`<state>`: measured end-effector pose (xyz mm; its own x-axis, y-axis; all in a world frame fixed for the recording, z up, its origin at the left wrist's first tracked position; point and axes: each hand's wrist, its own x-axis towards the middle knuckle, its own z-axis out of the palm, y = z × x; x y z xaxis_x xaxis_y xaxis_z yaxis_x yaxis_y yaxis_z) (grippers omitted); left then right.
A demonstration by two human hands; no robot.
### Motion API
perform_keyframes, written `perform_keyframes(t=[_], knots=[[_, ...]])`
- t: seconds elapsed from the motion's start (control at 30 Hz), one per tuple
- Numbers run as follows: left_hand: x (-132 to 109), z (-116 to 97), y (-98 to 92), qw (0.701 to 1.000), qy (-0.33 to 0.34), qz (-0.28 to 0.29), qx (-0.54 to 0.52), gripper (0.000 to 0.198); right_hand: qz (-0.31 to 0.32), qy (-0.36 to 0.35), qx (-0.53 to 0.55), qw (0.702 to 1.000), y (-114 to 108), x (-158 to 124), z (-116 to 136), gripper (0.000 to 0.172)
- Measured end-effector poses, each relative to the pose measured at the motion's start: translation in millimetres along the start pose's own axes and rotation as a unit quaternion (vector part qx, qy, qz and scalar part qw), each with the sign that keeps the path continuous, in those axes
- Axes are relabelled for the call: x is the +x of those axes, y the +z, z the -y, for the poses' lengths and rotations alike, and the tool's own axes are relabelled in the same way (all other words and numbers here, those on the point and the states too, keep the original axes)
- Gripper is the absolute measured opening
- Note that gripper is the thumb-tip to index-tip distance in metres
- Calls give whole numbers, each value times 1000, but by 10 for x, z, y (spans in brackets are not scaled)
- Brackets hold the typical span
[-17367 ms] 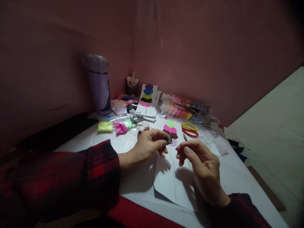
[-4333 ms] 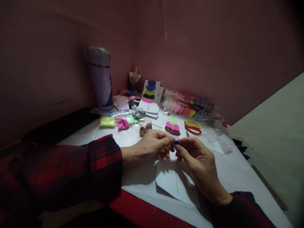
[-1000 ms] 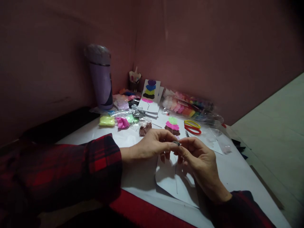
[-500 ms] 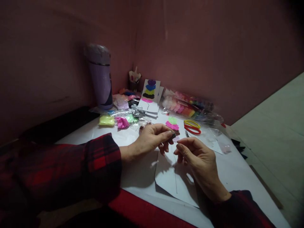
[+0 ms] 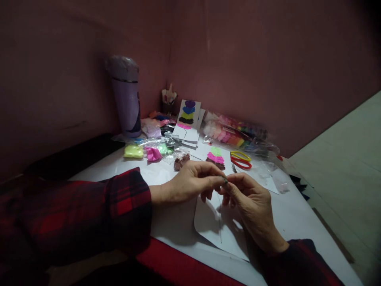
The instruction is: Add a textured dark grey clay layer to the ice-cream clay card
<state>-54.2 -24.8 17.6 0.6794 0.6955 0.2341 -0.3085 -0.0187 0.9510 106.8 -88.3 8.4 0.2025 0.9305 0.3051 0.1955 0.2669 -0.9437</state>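
My left hand [image 5: 190,183] pinches a small dark lump [image 5: 225,180] between thumb and fingertips. It looks like modelling clay, but the fingers cover most of it. From the other side, my right hand [image 5: 250,202] has its thumb and forefinger closed on the same lump, so the fingertips of both hands meet. Beneath them lies a white sheet of paper [image 5: 208,222] with a thin line running down it. Ridged bands of green, pink and brown clay [image 5: 215,157] sit on its upper part; the area just below them is hidden by my hands.
Yellow-and-red-handled scissors [image 5: 241,163] and a fork lie right of the bands. Clay packets in yellow [image 5: 133,151], pink [image 5: 153,154] and brown [image 5: 181,162] are at left. Behind stand a purple tumbler [image 5: 127,103], a finished-looking card [image 5: 187,119] and bagged clay [image 5: 229,135].
My left hand has moved right with the dark lump, bringing it to my right hand's fingertips. My right hand has closed on it. The brown packet behind my left hand now shows more.
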Motion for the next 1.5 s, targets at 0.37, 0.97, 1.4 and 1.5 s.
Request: perform_keyframes(t=[0.37,0.97,1.4,1.5], knots=[[-13,-50,27,1000,16,-6,-10,31,10,-17,3,1000,-29,-12,-14,16],[-28,-50,53,998,54,-14,-5,25,21,-15,37,999,-40,0,-27,21],[-15,-47,37,998,56,-30,-5,27,25,-7,37,999,-47,0,-52,23],[-13,-39,39,999,51,-1,-11,25,34,-4,36,999,-49,-6,-55,23]])
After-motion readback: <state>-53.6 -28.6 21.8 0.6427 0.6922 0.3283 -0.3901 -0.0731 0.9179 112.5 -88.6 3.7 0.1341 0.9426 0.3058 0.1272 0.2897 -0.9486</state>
